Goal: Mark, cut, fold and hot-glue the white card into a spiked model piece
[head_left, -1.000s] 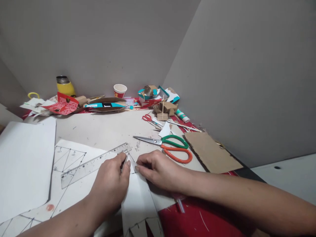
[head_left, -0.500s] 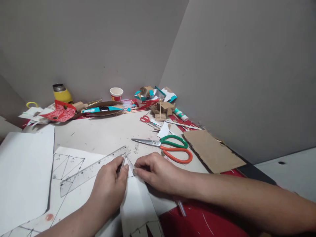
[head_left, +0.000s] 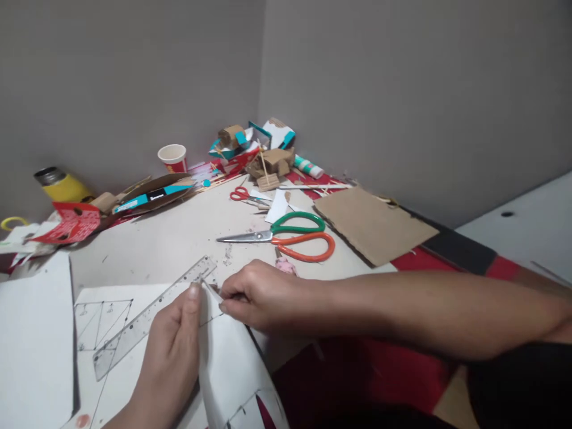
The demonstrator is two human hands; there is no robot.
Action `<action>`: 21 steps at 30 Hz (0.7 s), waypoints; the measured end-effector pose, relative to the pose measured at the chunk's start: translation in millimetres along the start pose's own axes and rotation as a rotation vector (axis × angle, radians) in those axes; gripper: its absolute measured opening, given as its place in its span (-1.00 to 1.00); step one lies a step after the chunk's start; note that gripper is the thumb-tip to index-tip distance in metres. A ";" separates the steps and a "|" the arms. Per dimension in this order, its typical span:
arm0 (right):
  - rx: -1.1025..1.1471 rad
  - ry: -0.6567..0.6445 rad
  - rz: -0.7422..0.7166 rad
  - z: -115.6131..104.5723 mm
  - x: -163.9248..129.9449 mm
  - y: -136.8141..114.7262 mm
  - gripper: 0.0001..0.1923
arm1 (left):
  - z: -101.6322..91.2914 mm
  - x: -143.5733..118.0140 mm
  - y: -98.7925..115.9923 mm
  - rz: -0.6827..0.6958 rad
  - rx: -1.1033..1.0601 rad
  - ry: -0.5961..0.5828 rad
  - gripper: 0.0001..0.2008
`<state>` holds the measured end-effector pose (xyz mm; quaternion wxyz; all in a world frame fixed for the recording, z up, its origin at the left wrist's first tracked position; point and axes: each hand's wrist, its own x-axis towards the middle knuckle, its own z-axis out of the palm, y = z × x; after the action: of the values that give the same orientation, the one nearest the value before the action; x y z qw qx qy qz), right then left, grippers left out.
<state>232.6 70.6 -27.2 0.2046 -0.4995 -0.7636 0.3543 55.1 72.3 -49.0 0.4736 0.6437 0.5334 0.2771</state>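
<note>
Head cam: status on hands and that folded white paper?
Left hand and right hand both pinching the white paper piece at its tip. Clear ruler lies alongside on the drawing sheet. Scissors lie beyond, untouched.

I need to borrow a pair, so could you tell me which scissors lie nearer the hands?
The large scissors with one green and one orange handle; the small red-handled scissors lie farther back.

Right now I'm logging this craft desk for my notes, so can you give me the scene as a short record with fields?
Left hand: pinches the white paper piece at its tip
Right hand: pinches the same tip from the other side
Under the hands: clear ruler lying on a sheet with pencil lines
Behind the hands: green and orange scissors, small red scissors, cardboard sheet
Far edge: paper cup, yellow flask
</note>
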 end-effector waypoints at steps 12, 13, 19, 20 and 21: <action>0.013 -0.109 -0.034 -20.7 -8.5 -4.6 -0.81 | 19.6 -13.6 43.3 -0.436 0.248 0.482 -0.60; 0.036 -0.112 -0.021 -21.3 -9.6 -5.6 -0.81 | 20.2 -14.8 45.1 -0.469 0.260 0.509 -0.59; 0.102 -0.091 -0.009 -20.4 -13.9 -8.4 -0.82 | 16.6 -19.8 45.7 -0.527 0.084 0.431 -0.54; 0.112 -0.086 -0.016 -19.8 -14.0 -8.2 -0.82 | 15.6 -20.2 44.3 -0.538 0.069 0.423 -0.53; 0.124 -0.080 -0.022 -19.2 -13.9 -7.7 -0.82 | 14.8 -20.8 42.2 -0.540 0.060 0.411 -0.53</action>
<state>246.4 62.5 -8.1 0.2085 -0.4631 -0.7530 0.4185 80.0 48.7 -13.6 0.3935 0.4233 0.7768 0.2499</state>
